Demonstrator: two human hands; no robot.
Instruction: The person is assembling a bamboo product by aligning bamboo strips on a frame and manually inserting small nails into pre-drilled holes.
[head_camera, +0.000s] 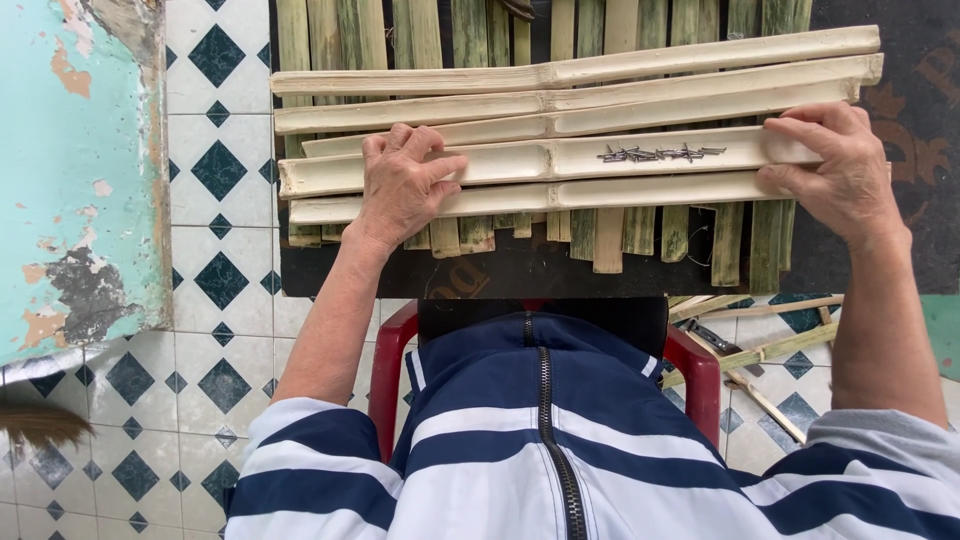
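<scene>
Crosswise, the split bamboo slats (560, 160) run left-right, left hand (400, 185) and right hand (835, 165) pressing flat, fingers spread.

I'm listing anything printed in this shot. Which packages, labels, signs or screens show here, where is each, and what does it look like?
No packages, labels or screens.
Printed dark board: lies under the bamboo strips, showing along its right and near edges; flat, black-brown, with large faded reddish-brown print, mostly covered.
</scene>
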